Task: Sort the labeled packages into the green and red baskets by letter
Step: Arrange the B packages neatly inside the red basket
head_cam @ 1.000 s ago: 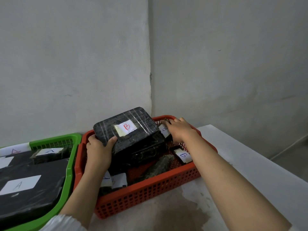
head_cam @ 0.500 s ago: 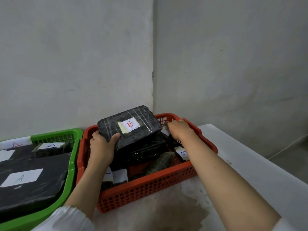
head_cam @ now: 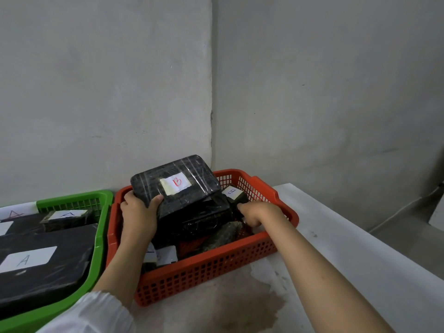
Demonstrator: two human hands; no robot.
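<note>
Black plastic-wrapped package with a red "B" label (head_cam: 176, 188) sits tilted atop the pile in the red perforated plastic basket (head_cam: 216, 272), its near-left corner gripped by the left hand (head_cam: 139, 212), thumb on top, fingers curled beneath. The right hand (head_cam: 257, 212) reaches into the pile at the package's right side; whether its fingers pinch anything I cannot tell. A good placement would level the package and settle it on the pile. The green plastic basket (head_cam: 98, 236) with "A" packages lies just left; the pale tabletop (head_cam: 360, 248) offers room right. Walls stand close behind.
</note>
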